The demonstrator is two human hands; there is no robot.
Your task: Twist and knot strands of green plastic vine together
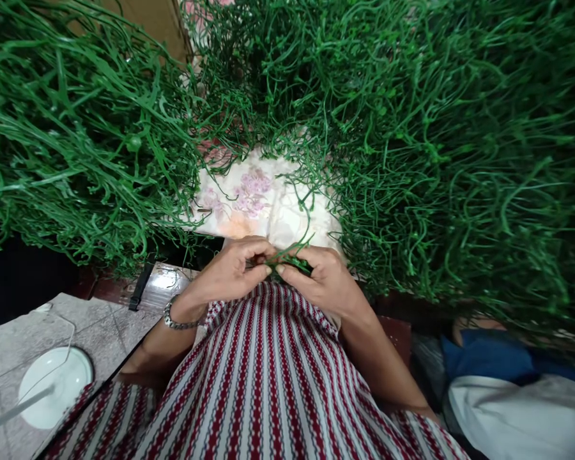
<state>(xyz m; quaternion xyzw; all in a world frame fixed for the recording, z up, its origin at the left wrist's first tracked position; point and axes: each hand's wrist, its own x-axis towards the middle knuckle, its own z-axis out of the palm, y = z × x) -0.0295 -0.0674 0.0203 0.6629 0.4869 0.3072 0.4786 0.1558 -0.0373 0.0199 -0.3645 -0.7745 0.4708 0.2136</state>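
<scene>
Green stems [287, 255]: pinched between left hand [232, 271] and right hand [323, 278], both closed on them, held close over the lap for fine fingerwork; heaped greenery [450, 160] surrounds floral cloth [249, 198].

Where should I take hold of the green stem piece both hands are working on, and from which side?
Grip the green stem piece near its bare middle, just above where the left hand and right hand pinch it. Probably come from above and in front: it lies roughly crosswise over the floral cloth, with both ends covered by fingers and tangled green piles crowding both sides.
</scene>
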